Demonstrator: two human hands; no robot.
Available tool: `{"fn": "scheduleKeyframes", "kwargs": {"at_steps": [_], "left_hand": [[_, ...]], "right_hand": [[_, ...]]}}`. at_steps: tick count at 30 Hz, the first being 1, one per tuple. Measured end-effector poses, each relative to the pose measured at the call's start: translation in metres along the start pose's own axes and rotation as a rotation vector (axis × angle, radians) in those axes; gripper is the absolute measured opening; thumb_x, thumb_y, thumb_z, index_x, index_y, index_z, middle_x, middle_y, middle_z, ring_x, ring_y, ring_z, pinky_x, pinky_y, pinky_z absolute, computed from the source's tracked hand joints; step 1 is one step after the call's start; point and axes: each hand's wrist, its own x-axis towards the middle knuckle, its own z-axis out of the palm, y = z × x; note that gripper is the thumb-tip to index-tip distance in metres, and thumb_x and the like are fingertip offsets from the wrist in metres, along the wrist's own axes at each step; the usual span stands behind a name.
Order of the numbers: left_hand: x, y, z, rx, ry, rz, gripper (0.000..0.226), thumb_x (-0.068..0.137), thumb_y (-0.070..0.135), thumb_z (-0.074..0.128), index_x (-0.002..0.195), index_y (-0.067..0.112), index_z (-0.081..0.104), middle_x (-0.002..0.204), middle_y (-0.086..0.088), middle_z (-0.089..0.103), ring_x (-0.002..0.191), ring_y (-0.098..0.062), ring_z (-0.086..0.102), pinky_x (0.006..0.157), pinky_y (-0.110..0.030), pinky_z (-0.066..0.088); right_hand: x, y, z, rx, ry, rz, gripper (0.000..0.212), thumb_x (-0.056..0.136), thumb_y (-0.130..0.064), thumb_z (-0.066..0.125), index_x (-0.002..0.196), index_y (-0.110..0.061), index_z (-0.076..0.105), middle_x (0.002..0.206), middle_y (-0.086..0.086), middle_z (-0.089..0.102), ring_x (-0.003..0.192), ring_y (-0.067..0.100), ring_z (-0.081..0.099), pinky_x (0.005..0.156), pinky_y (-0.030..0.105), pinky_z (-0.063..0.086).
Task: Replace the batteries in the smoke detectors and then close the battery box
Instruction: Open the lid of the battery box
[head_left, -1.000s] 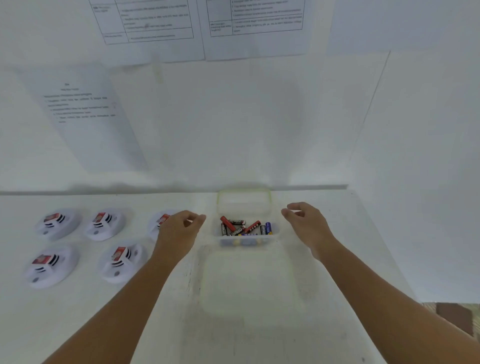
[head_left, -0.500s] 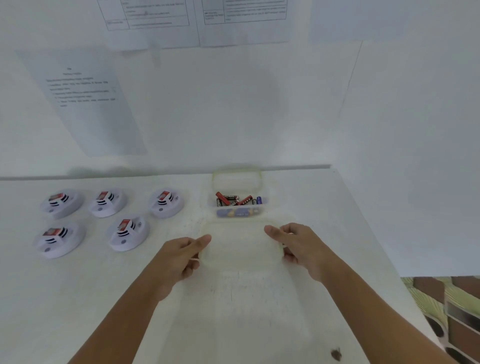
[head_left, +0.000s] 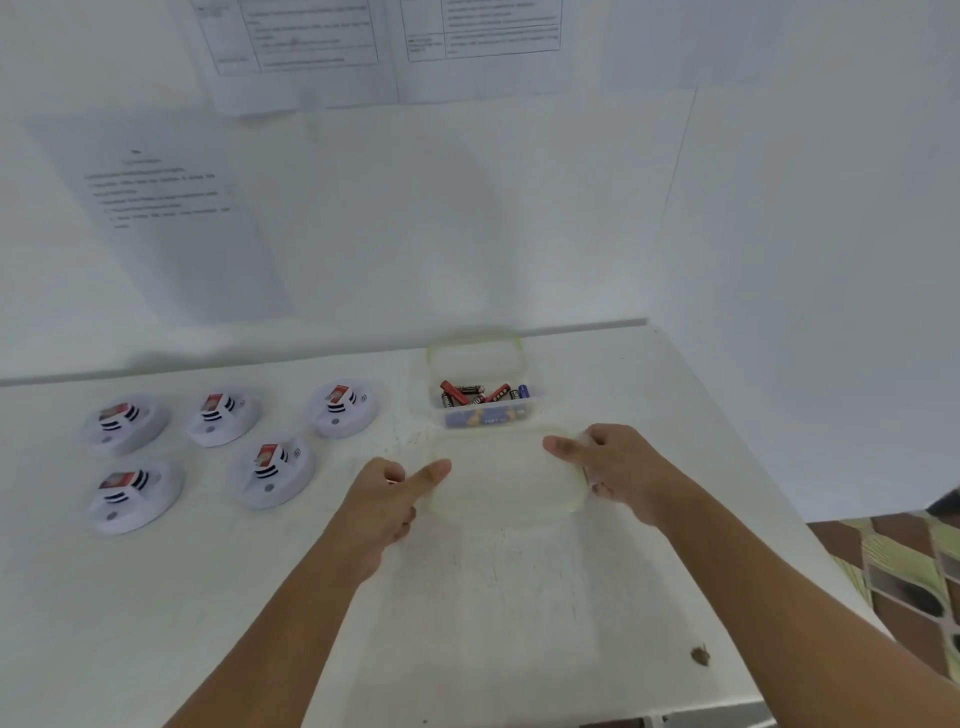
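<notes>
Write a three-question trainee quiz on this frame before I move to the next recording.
1. How many smoke detectors lie on the table?
2. True or false: the battery box is already closed.
3. What do the left hand and right hand hold? A) a battery B) the clear lid C) a detector

Key:
1. Five, in two rows left of the box.
2. False; it stands open, batteries visible inside.
3. B; one hand grips each side of the lid, in front of the box.
</notes>
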Motion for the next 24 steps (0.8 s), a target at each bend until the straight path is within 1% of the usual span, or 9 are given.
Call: {"fn": "scheduleKeyframes", "kwargs": {"at_steps": [3,6,8,11,13,16,19,21,24], "left_hand": [[-0.021,-0.009,0.006,0.291,0.293,0.301,0.058,0.077,0.056,0.082,0.100,0.017,0.046,0.079,0.001,0.048,0.069,-0.016,0.047,0.061,-0.029,0.041],[-0.056,-0.018,0.018,0.433,0.269,0.554,0.045,0.087,0.059,0.070,0.074,0.020,0.049,0.057,0.007,0.046,0.053,-0.008,0.042,0.054,-0.024,0.037],[-0.066,-0.026,0.027,0.576,0.187,0.530,0.056,0.089,0.067,0.060,0.064,0.017,0.052,0.054,0.002,0.052,0.051,-0.010,0.048,0.055,-0.025,0.038],[-0.067,-0.031,0.031,0.656,0.215,0.447,0.063,0.090,0.071,0.053,0.068,0.014,0.066,0.063,0.001,0.068,0.060,-0.006,0.065,0.063,-0.030,0.050],[-0.066,-0.027,0.028,0.598,0.272,0.402,0.052,0.091,0.067,0.056,0.073,0.021,0.073,0.068,0.010,0.073,0.066,0.004,0.066,0.064,-0.027,0.052],[-0.058,-0.018,0.022,0.562,0.240,0.343,0.029,0.092,0.062,0.061,0.085,0.037,0.073,0.075,0.020,0.074,0.069,0.004,0.066,0.063,-0.022,0.048],[-0.044,-0.011,0.021,0.500,0.162,0.282,0.033,0.095,0.054,0.064,0.079,0.028,0.077,0.081,0.011,0.076,0.079,-0.009,0.070,0.075,-0.028,0.052],[-0.037,-0.009,0.022,0.424,0.125,0.253,0.031,0.095,0.048,0.067,0.080,0.025,0.079,0.083,0.008,0.077,0.084,-0.014,0.070,0.082,-0.033,0.053],[-0.030,-0.007,0.023,0.267,0.037,0.144,0.029,0.092,0.047,0.072,0.089,0.019,0.080,0.079,0.009,0.075,0.074,-0.013,0.065,0.072,-0.028,0.050]], "right_hand": [[-0.001,-0.004,-0.004,-0.108,0.008,-0.074,0.053,0.074,-0.054,0.086,0.106,-0.020,0.061,0.103,0.000,0.062,0.090,0.017,0.061,0.078,0.029,0.047],[0.000,-0.013,-0.003,-0.181,-0.064,-0.196,0.039,0.085,-0.050,0.078,0.117,-0.034,0.066,0.115,-0.005,0.062,0.108,0.011,0.062,0.078,0.025,0.045],[0.000,-0.021,-0.001,-0.186,-0.117,-0.235,0.026,0.093,-0.049,0.070,0.110,-0.030,0.072,0.113,-0.011,0.067,0.109,0.007,0.062,0.078,0.020,0.043],[0.000,-0.024,-0.001,-0.299,-0.090,-0.242,0.044,0.094,-0.060,0.060,0.081,-0.018,0.061,0.094,-0.003,0.069,0.089,0.018,0.064,0.070,0.027,0.038],[0.000,-0.020,-0.005,-0.367,-0.099,-0.204,0.052,0.093,-0.065,0.058,0.068,-0.019,0.061,0.093,0.004,0.075,0.092,0.023,0.070,0.079,0.033,0.047],[-0.004,-0.013,-0.006,-0.309,-0.244,-0.130,0.049,0.089,-0.063,0.066,0.082,-0.015,0.070,0.092,0.004,0.078,0.079,0.016,0.072,0.092,0.038,0.057],[-0.008,-0.009,0.004,-0.223,-0.289,-0.065,0.045,0.088,-0.052,0.075,0.106,-0.012,0.064,0.098,0.006,0.076,0.067,0.012,0.070,0.073,0.030,0.060],[-0.008,-0.004,0.010,-0.159,-0.277,-0.032,0.046,0.088,-0.048,0.077,0.110,-0.009,0.065,0.097,0.006,0.076,0.064,0.012,0.069,0.075,0.031,0.061],[-0.005,0.002,0.011,-0.058,-0.264,-0.008,0.054,0.086,-0.047,0.079,0.113,-0.002,0.066,0.102,0.011,0.077,0.068,0.015,0.068,0.071,0.028,0.060]]}}
